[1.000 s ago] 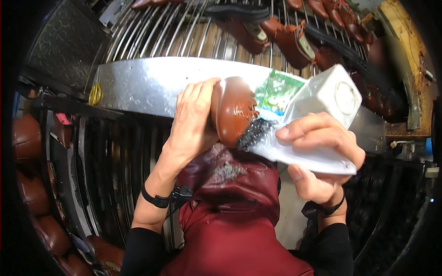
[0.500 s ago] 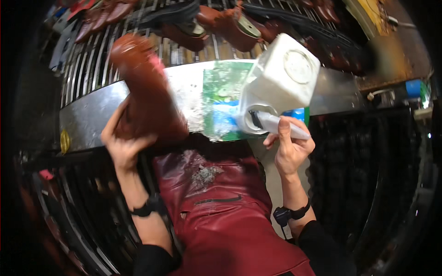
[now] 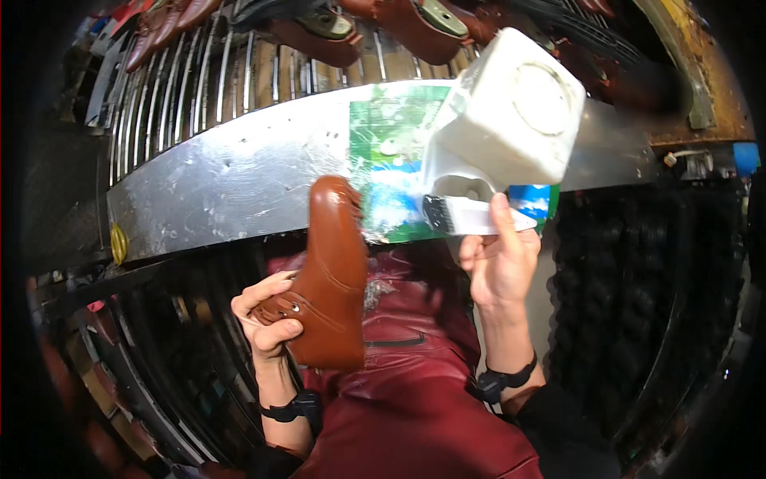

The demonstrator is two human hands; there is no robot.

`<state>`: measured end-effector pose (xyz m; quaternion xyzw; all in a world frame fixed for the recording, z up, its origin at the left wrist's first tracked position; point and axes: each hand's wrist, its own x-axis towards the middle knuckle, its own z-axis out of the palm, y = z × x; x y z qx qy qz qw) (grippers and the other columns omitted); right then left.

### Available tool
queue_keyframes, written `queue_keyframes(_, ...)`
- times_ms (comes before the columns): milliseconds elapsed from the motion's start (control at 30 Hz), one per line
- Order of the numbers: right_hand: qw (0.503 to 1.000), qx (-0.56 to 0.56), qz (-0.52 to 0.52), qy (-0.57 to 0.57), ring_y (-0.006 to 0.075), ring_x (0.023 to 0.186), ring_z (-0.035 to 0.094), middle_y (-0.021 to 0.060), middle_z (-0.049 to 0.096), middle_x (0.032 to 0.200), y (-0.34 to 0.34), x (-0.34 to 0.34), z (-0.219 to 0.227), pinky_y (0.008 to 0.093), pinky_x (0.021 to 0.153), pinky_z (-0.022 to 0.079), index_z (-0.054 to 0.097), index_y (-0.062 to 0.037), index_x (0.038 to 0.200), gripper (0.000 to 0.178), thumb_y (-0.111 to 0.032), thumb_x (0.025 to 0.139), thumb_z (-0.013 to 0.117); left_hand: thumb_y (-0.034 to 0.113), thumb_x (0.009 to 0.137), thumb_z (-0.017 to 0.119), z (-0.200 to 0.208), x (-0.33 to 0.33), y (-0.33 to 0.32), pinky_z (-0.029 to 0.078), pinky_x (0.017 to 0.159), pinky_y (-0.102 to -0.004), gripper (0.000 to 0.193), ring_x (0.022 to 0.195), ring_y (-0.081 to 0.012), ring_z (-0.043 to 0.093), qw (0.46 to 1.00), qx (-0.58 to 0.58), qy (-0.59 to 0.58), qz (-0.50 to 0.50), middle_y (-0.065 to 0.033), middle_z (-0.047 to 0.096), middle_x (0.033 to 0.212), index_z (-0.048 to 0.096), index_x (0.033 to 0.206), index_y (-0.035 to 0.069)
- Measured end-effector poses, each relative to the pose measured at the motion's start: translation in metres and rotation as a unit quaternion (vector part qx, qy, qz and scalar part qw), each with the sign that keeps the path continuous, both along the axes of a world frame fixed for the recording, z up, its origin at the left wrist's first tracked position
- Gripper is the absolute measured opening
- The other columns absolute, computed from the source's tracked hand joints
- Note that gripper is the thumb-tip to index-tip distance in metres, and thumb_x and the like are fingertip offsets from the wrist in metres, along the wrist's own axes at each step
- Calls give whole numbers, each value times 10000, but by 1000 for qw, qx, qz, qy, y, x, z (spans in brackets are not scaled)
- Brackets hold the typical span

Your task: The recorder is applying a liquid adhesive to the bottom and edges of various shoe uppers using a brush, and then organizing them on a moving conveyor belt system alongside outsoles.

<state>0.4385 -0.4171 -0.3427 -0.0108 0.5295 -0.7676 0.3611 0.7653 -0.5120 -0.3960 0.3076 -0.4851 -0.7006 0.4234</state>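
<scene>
My left hand (image 3: 270, 315) is closed round the ankle part of a brown leather boot (image 3: 331, 271), by its eyelets. The boot's toe points away from me, and it hangs over my lap at the near edge of the metal worktop (image 3: 231, 176). My right hand (image 3: 504, 267) grips the pale handle of a brush (image 3: 479, 217), thumb on top. Its dark bristles point left, at the cut-out opening of a white plastic jug (image 3: 511, 104). Lying tilted on the worktop, the jug rests over a green and blue printed sheet (image 3: 395, 160).
Beyond the worktop runs a rack of metal rollers (image 3: 179, 96) bearing several brown shoes (image 3: 319, 36). A yellow ring-shaped item (image 3: 119, 243) hangs at the worktop's left end. A dark red apron (image 3: 415, 399) covers my lap. On the right stands a dark ridged surface (image 3: 614, 311).
The boot has come from over the worktop toward me and to the right, now above my lap. In my right hand the brush has turned more level at the jug's opening.
</scene>
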Motion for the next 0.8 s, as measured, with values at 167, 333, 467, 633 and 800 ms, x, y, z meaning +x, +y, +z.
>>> queue_keyframes(167,988,-105,103,-37,230,471,636,171,723,767,-30,1,35,301,379,450,696,53,990,247,-193,1003,692,65,630,885,14,-14,-1,617,959,-430,601,1025,-339,784,995,55,74,-30,-281,757,1198,751,1195,-89)
queue_keyframes(333,975,-99,185,71,170,506,635,146,723,763,-28,18,52,279,437,471,714,67,899,146,-75,935,704,91,667,839,10,-5,-2,638,903,-407,578,941,-294,790,988,113,94,-46,-236,787,1089,731,1200,-106)
queue_keyframes(467,966,-76,204,139,130,568,663,155,744,830,5,49,51,245,487,491,724,78,932,170,-86,971,699,246,775,843,6,-21,-5,636,852,-398,503,888,-288,770,971,132,185,-74,-205,769,1036,727,1120,-102)
queue_keyframes(633,952,-67,262,140,159,664,695,179,750,883,36,85,54,276,589,555,722,96,904,150,-47,937,748,285,832,802,15,-30,-1,606,873,-391,470,925,-255,737,966,164,199,-13,-173,735,1065,700,1092,-93)
queue_keyframes(800,842,-127,388,353,234,715,743,205,753,834,47,84,83,314,653,594,733,101,878,124,36,811,813,243,882,758,21,-22,-10,600,918,-386,475,977,-250,744,981,150,123,4,-168,746,1117,678,1207,-94)
